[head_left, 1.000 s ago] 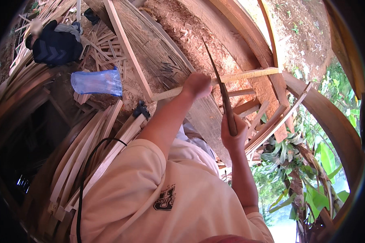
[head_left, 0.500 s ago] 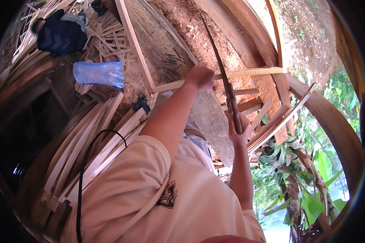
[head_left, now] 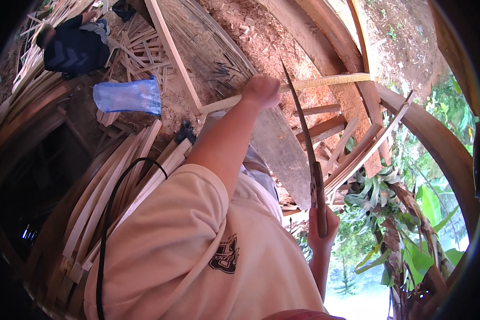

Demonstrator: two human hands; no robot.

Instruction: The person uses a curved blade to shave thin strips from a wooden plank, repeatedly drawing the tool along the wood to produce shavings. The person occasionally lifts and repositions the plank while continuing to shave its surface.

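Nearest, the right hand (head_left: 320,229) is closed around the handle of a long knife (head_left: 304,138), its blade pointing up across a grey plank (head_left: 282,149). Farther out, the left hand (head_left: 261,90) grips a pale bamboo strip (head_left: 325,81) lying across the work. Beyond lie reddish dirt ground (head_left: 282,37), stacked bamboo slats (head_left: 106,186), a blue plastic bag (head_left: 127,96) and green plants (head_left: 421,213).

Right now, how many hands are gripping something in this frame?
2. The left hand grips a pale bamboo strip at upper centre; the right hand holds a long knife by its handle, lower right. The person sitting at upper left shows no clear hands.
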